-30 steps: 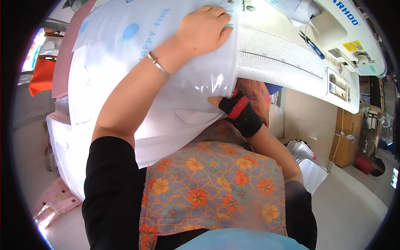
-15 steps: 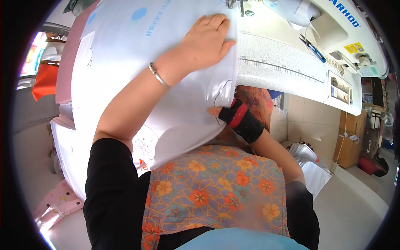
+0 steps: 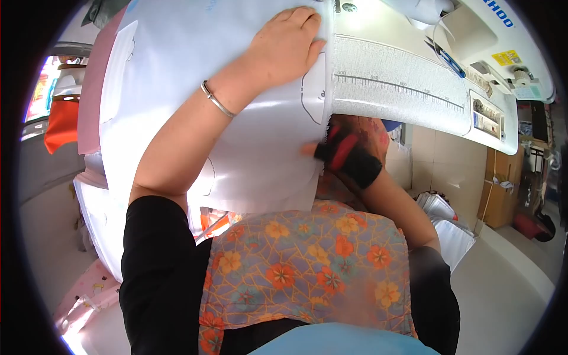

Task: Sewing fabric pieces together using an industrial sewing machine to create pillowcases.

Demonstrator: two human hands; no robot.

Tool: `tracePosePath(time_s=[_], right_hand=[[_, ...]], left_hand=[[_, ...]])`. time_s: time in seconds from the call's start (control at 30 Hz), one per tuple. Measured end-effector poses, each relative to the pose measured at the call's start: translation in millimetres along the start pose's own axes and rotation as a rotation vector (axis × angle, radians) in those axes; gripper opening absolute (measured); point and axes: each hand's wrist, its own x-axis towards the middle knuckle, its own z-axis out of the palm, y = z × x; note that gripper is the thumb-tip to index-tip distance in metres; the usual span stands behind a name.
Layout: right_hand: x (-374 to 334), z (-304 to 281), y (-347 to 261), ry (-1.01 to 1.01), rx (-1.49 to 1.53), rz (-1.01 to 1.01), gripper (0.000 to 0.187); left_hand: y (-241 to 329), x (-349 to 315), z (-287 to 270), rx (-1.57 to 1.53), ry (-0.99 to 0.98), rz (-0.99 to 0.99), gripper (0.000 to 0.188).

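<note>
A large white fabric sheet (image 3: 260, 148) with pale blue print and thin black line drawings lies over the work surface and hangs toward my lap. My left hand (image 3: 288, 44) lies palm down on it near its right edge, fingers stretched forward and slightly bent. Lower on that same edge is my right hand (image 3: 349, 155), in a black and red fingerless wrist wrap. Its thumb rests over the fabric, while the other fingers are hidden at or under the edge. The sewing machine's bed (image 3: 396, 71), marked with a ruler strip, lies right of the sheet.
Blue-handled snips (image 3: 448, 62) lie on the sewing machine's bed, below its arm (image 3: 494, 29). An orange cloth (image 3: 64, 121) hangs at the left. On the right stand a cardboard box (image 3: 500, 189) and a stack of folded white material (image 3: 452, 236). A floral apron (image 3: 307, 266) covers my lap.
The sheet has slid away from me, its blue print passing mostly out of view at the top. My left hand has moved forward with it; the right hand stays at the edge, slightly blurred.
</note>
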Motion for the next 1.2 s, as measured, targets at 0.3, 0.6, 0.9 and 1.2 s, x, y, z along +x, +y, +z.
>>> tracePosePath(time_s=[0.3,0.6,0.9,1.2], right_hand=[[-7,-3,21,0.148,0.286,-0.061,0.048],[-14,0,-26,0.456,-0.293,-0.328,0.05],[-15,3,-4,0.343,0.165,-0.092,0.042],[-40,17,-58,0.465,-0.204,-0.341,0.033]], left_hand=[[11,-4,-11,-0.041,-0.047,-0.032,0.036],[-38,-24,-30,0.153,-0.051,-0.224,0.037],[7,-10,-28,-0.014,-0.113,0.045,0.036],[13,-24,-5,0.081,0.044,-0.017,0.035]])
